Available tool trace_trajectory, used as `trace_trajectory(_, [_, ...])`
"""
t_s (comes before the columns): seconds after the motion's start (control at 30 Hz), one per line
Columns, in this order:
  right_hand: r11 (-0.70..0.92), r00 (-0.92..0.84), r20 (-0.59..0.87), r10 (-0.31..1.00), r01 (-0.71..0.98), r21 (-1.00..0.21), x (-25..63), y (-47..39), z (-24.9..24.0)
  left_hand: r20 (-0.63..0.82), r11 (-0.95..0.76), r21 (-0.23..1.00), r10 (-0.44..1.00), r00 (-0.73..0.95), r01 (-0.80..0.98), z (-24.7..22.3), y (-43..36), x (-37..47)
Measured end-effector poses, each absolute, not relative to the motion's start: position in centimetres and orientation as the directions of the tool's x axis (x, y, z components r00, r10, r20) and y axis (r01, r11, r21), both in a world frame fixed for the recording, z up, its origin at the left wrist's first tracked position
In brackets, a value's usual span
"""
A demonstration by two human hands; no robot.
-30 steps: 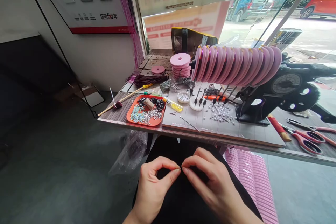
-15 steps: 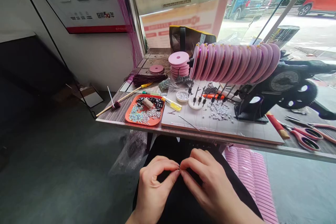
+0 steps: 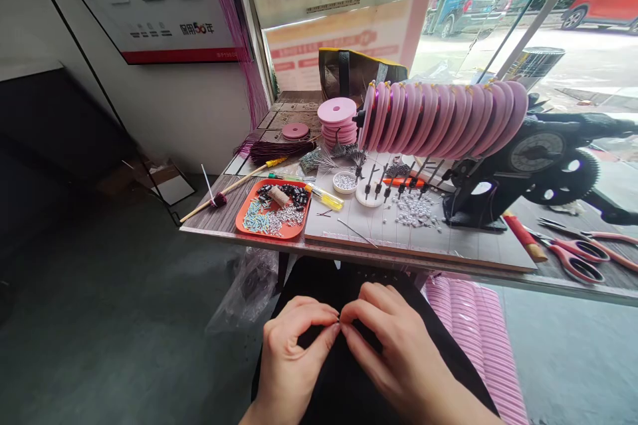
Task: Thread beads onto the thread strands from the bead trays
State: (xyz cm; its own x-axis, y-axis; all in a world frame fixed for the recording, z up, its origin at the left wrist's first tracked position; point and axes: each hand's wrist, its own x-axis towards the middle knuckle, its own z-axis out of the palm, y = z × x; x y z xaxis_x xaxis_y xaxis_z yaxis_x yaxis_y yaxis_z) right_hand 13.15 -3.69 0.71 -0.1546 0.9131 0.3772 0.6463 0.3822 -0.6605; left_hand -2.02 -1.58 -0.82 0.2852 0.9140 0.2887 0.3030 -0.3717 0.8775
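My left hand (image 3: 298, 345) and my right hand (image 3: 393, 339) meet over my dark-clothed lap. Thumb and forefinger of each are pinched together, tip to tip with the other hand. Whatever lies between the fingertips is too small to make out. Beyond them, at the table's front edge, stands an orange tray (image 3: 240, 219) with black, silver and turquoise beads. Right of it lies a pale board (image 3: 339, 229) bearing a small white bead dish (image 3: 345, 182), loose pale beads (image 3: 416, 210) and a thin metal tool (image 3: 357, 233).
A row of pink discs (image 3: 443, 119) sits on a black machine (image 3: 478, 196) at the right. Pink-handled scissors (image 3: 578, 262) lie at the table's right. A wooden stick (image 3: 229, 194) juts over the left edge. Clear plastic (image 3: 249, 285) hangs below the table.
The whole table scene has shifted slightly left in the view. Both hands keep the same pinched pose, nearly in place.
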Motion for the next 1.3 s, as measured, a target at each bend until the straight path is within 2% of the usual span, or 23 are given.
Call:
trace_trajectory(0.1, [0.381,-0.163,0.371,0.914,0.658,-0.649,13.13,-3.67,0.78,0.342,-0.443,0.823,0.886,0.313,0.354,-1.01,-1.53,-2.10])
trace_trajectory(0.33, [0.387,-0.187,0.369,0.910,0.698,-0.602,12.95,-3.63,0.77,0.572,-0.678,0.582,0.734,0.367,0.450,-0.61,-1.35,-1.91])
trace_trajectory(0.57, [0.385,-0.204,0.355,0.913,0.721,-0.576,12.74,-3.68,0.67,0.615,-0.709,0.520,0.698,0.367,0.477,-0.24,-1.40,-1.64])
trace_trajectory(0.7, [0.387,-0.219,0.341,0.914,0.721,-0.575,12.86,-3.64,0.42,0.576,-0.665,0.559,0.741,0.345,0.496,-0.35,-1.39,-1.80])
trace_trajectory(0.83, [0.364,-0.178,0.332,0.926,0.652,-0.665,13.39,-3.78,0.08,0.418,-0.516,0.697,0.856,0.303,0.498,-0.41,-1.47,-1.97])
trace_trajectory(0.97, [0.364,-0.150,0.351,0.924,0.618,-0.696,13.63,-3.86,0.32,0.332,-0.440,0.747,0.896,0.295,0.498,-0.40,-1.61,-1.94])
trace_trajectory(1.3, [0.357,-0.182,0.311,0.933,0.590,-0.724,13.05,-3.63,0.36,0.355,-0.456,0.745,0.889,0.290,0.487,-0.13,-1.45,-1.70])
